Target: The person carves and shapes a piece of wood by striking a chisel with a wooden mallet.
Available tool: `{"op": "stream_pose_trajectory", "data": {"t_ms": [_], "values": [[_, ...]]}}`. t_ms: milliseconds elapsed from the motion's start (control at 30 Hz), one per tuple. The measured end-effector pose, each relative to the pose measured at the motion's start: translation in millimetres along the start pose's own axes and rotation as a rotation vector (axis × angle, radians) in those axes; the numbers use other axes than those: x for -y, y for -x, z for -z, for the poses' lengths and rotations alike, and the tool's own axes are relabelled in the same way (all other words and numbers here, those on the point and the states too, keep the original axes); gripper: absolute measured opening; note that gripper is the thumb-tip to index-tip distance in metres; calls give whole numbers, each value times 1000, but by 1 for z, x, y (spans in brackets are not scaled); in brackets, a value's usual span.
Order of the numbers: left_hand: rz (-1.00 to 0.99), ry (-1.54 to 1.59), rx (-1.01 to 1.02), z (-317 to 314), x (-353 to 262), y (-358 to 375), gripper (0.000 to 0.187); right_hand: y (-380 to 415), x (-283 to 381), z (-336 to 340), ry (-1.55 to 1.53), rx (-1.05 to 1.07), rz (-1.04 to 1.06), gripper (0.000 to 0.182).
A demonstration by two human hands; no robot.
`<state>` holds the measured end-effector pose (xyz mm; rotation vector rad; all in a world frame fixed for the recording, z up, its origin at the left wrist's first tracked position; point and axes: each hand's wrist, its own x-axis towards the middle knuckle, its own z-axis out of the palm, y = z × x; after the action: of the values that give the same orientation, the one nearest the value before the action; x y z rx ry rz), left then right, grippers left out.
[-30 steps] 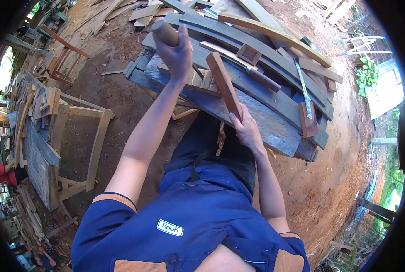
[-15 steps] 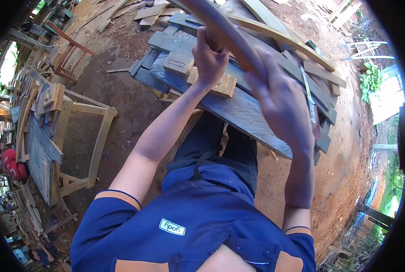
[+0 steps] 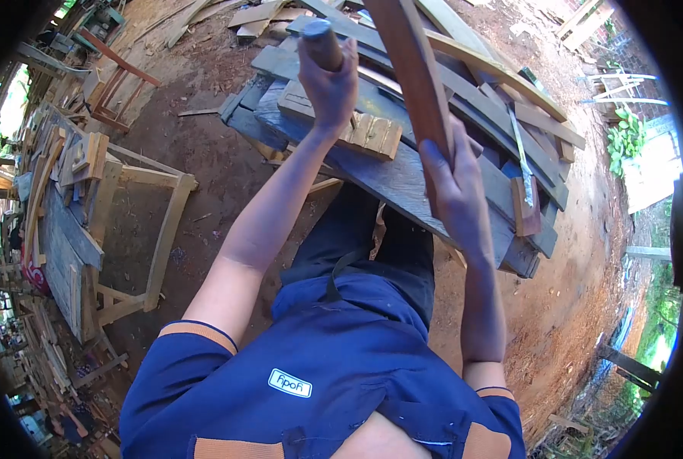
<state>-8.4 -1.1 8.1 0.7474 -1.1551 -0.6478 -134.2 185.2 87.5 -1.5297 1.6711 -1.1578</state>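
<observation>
My left hand (image 3: 328, 96) is closed around a dark cylinder (image 3: 323, 47) with a flat greyish end; the rest of that piece is hidden by the fingers. In my right hand (image 3: 461, 191) is a long, slightly curved reddish-brown wooden piece (image 3: 410, 69), held up at a steep tilt, its top running out of view. Both hands are above the workbench (image 3: 395, 180). Below and beside my left hand lie a pale notched wooden block (image 3: 376, 136) and another squared block (image 3: 295, 99).
Several planks (image 3: 502, 73) are stacked across the far side of the bench. A reddish wooden block (image 3: 526, 206) with a thin light strip lies at its right. Another wooden bench (image 3: 70, 237) stands to the left, with a reddish chair frame (image 3: 120, 76) beyond it.
My left hand has shifted slightly left and turned, bringing the cylinder's flat end into view. The long wooden piece has swung more upright, and my right hand has turned with it.
</observation>
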Motion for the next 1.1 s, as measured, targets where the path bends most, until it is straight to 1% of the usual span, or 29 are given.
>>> {"op": "stream_pose_trajectory", "data": {"t_ms": [33, 67, 133, 167, 200, 267, 300, 333, 400, 433, 467, 533, 567, 633, 667, 733, 767, 800, 833, 867, 900, 933, 967, 1033, 1100], "values": [[-31, -64, -32, 3, 1, -6, 32, 4, -12, -3, -19, 44, -98, 44], [-34, -63, -27, 7, 1, -8, 32, 7, -26, -7, -39, 84, -195, 44], [128, 159, -81, 11, -5, -14, 33, 13, -56, -18, 25, 143, -322, 45], [134, 188, -141, 13, -4, -19, 35, 18, -69, -24, 33, 156, -341, 46], [134, 183, -140, 19, -3, -22, 35, 22, -78, -28, 30, 159, -342, 46], [316, 236, -301, 32, 3, -26, 40, 30, -93, -36, 78, 227, -438, 46], [359, 225, -367, 40, 16, -28, 45, 33, -101, -40, 108, 236, -438, 46], [359, 224, -365, 46, 19, -28, 45, 35, -103, -42, 105, 235, -438, 46], [496, 202, -642, 57, 26, -26, 63, 37, -104, -45, 27, 197, -435, 46], [573, 206, -677, 67, 31, -24, 58, 38, -104, -46, 27, 193, -437, 46], [658, 165, -774, 73, 36, -22, 49, 37, -105, -45, 21, 202, -434, 46], [798, 116, -850, 88, 55, -17, 41, 36, -105, -44, 21, 200, -435, 46], [805, 119, -843, 90, 60, -15, 41, 36, -104, -44, 29, 205, -435, 46], [831, 231, -850, 91, 47, -11, 38, 37, -104, -43, 35, 213, -443, 46], [833, 228, -852, 89, 42, -14, 38, 36, -102, -42, -1, 223, -477, 46], [668, 343, -759, 79, 31, -23, 34, 35, -105, -44, -35, 240, -501, 46], [584, 399, -708, 74, 26, -27, 32, 36, -112, -46, -25, 224, -453, 46], [581, 401, -709, 72, 23, -28, 32, 36, -110, -46, -16, 206, -408, 47], [486, 395, -564, 69, 20, -28, 31, 35, -108, -45, -17, 205, -407, 47], [392, 386, -419, 67, 17, -28, 31, 35, -104, -43, -32, 220, -454, 47], [400, 400, -376, 62, 8, -27, 31, 36, -101, -42, -48, 236, -504, 47], [401, 399, -374, 56, 2, -25, 31, 36, -102, -43, -50, 236, -506, 47], [366, 371, -337, 51, -5, -22, 27, 37, -105, -44, -47, 219, -486, 47], [285, 351, -272, 44, -9, -17, 27, 39, -110, -47, -44, 203, -466, 47], [268, 334, -234, 41, -10, -15, 27, 39, -113, -48, -16, 185, -413, 47]]}}
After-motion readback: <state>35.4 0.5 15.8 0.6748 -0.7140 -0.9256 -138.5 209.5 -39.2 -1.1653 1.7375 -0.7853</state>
